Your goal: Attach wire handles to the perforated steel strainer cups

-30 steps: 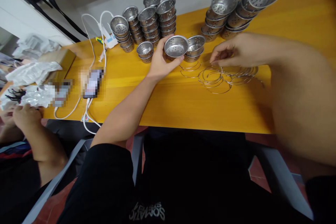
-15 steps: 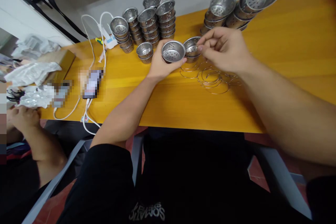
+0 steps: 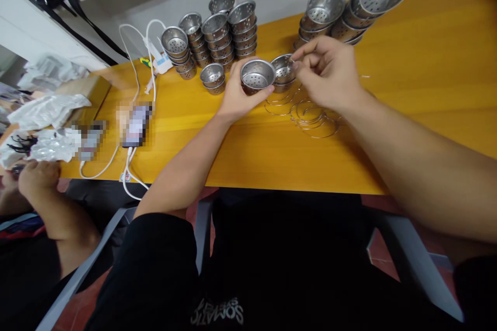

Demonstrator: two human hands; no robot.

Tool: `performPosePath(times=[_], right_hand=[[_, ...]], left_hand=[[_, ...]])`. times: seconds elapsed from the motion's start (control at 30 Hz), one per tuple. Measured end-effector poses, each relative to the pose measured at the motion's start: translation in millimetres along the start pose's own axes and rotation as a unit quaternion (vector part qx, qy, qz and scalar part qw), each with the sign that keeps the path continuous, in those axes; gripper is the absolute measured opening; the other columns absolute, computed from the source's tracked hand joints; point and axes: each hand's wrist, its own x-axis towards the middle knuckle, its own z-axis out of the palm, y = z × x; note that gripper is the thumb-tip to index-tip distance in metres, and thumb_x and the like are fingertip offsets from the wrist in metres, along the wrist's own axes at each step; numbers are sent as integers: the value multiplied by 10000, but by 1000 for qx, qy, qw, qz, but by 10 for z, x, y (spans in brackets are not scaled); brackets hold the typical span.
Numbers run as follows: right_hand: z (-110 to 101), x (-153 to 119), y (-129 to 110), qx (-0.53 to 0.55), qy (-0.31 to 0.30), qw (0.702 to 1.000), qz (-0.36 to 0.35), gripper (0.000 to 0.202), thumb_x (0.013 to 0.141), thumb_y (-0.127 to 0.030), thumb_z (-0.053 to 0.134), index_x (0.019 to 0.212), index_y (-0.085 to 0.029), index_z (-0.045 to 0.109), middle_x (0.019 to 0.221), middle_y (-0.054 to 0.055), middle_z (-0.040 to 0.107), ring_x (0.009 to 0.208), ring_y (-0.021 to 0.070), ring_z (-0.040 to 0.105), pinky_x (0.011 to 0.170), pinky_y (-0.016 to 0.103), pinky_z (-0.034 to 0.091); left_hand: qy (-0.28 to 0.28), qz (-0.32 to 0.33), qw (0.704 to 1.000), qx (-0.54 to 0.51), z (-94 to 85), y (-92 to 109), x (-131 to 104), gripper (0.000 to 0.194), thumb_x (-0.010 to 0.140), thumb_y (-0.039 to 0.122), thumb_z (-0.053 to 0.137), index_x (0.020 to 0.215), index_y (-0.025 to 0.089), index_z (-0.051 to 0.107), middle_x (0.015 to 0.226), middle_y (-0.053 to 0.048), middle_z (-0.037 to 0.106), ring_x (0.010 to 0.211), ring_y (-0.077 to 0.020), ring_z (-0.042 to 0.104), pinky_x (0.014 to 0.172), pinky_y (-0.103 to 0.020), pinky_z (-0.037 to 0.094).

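Observation:
My left hand (image 3: 237, 95) is wrapped around a perforated metal cup (image 3: 257, 75), its open top tilted toward me. Just right of it stands a short stack of similar cups (image 3: 283, 73) on the table. At that stack's rim, my right hand (image 3: 328, 70) is pinched, thumb against forefinger, with a short glint of thin wire (image 3: 292, 59) at the fingertips. How much wire it holds is hidden. Below my right hand lies a loose pile of thin wire rings (image 3: 316, 126), partly covered by my forearm.
Taller stacks of perforated cups (image 3: 217, 36) line the back left, more stacks (image 3: 324, 10) the back right. A two-cup stack (image 3: 213, 78) stands left of my left hand. Cables, a phone (image 3: 137, 125) and plastic bags (image 3: 50, 111) lie leftward. Another person's hand (image 3: 39, 178) is far left.
The view shifts slightly. My right hand remains pinched by the cup rim, with the wire glint now clearer at its fingertips. My left hand keeps hold of its cup.

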Motion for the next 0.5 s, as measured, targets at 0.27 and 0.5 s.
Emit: performPosePath(times=[0.27, 0.5], right_hand=[[33, -22, 19, -4, -6, 1000, -3, 430, 1163, -696, 893, 1207, -275, 819, 756, 24, 625, 608, 166, 523, 577, 380, 440], [19, -15, -18, -8, -10, 1000, -5, 447, 1171, -695, 887, 1211, -256, 814, 748, 16, 632, 604, 149, 519, 579, 360, 427]], left_hand=[[37, -74, 996, -23, -61, 191, 46, 1133, 916, 929, 945, 1731, 318, 449, 1608, -145, 651, 1552, -373, 689, 1442, -625, 517], [35, -36, 998, -28, 30, 56, 56, 1115, 1064, 942, 740, 1880, 384, 226, 1707, -152, 594, 1561, -324, 712, 1398, -558, 573]])
